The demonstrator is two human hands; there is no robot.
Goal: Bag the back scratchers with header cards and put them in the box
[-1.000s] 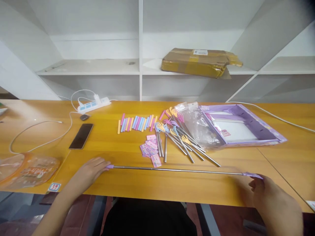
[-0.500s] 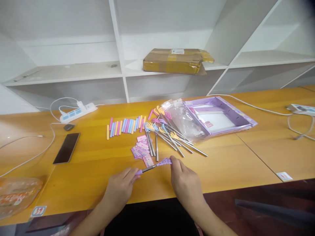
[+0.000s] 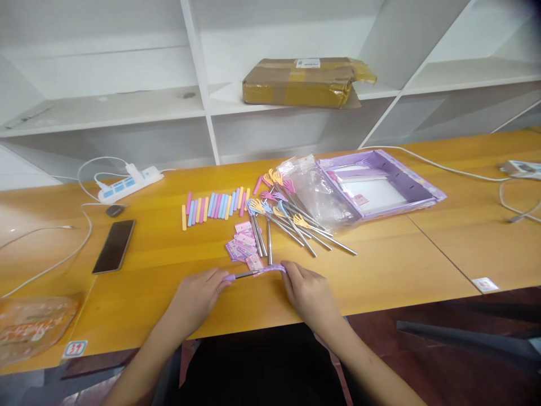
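Between my hands, just above the table's front part, is a purple back scratcher (image 3: pixel 247 274) with a metal shaft. My left hand (image 3: pixel 198 299) is closed around its purple handle. The fingers of my right hand (image 3: pixel 310 293) pinch the hand-shaped purple end. Beyond it lie several loose scratcher rods (image 3: pixel 291 230) with yellow, blue, pink and purple hand-shaped heads. A heap of small pink and purple cards (image 3: pixel 243 243) is left of the rods. Farther left, coloured handle tubes (image 3: pixel 215 206) lie side by side in a row.
A purple tray box (image 3: pixel 422 206) stands at the back right, with clear plastic bags (image 3: pixel 323 197) against it. At left are a phone (image 3: pixel 114 246), a power strip (image 3: pixel 132 184) and an orange printed plastic bag (image 3: pixel 36 327). A taped carton (image 3: pixel 296 84) sits on the shelf.
The view has tilted slightly downward. Both hands keep hold of the back scratcher, which is now more level, its hand-shaped end turned more edge-on.
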